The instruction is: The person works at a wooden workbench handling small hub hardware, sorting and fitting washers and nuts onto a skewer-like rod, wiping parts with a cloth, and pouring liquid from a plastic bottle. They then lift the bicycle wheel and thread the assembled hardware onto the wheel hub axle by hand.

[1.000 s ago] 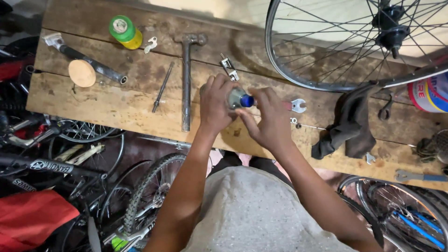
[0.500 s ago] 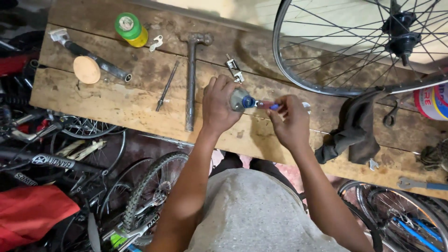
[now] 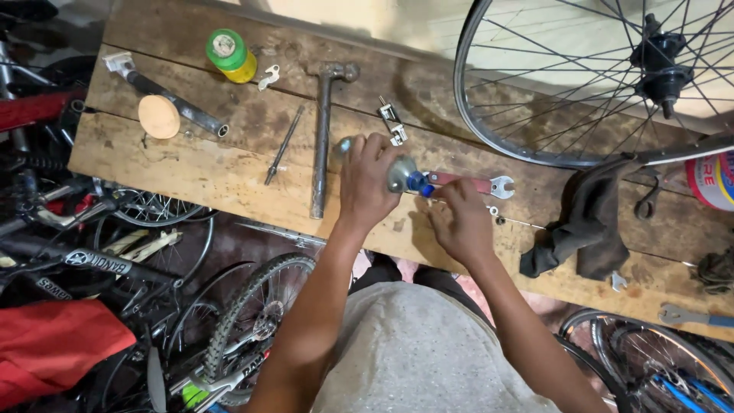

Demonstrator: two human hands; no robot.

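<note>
upper left: green-capped can (image 3: 228,53) stands clear of the work | centre: hammer (image 3: 322,130) lies within reach | left hand (image 3: 368,187) clamped on metal hub (image 3: 399,173) – steadying it on the bench (image 3: 191,172) | right hand (image 3: 461,222) pinched by the red wrench (image 3: 468,183) – what it grips I cannot tell | upper right: wheel (image 3: 604,76)

The left hand (image 3: 367,183) is covering most of a small metal part (image 3: 399,173), possibly a hub. The picture's edges are cutting off the wheel (image 3: 535,145) and the red can (image 3: 715,180).
</note>
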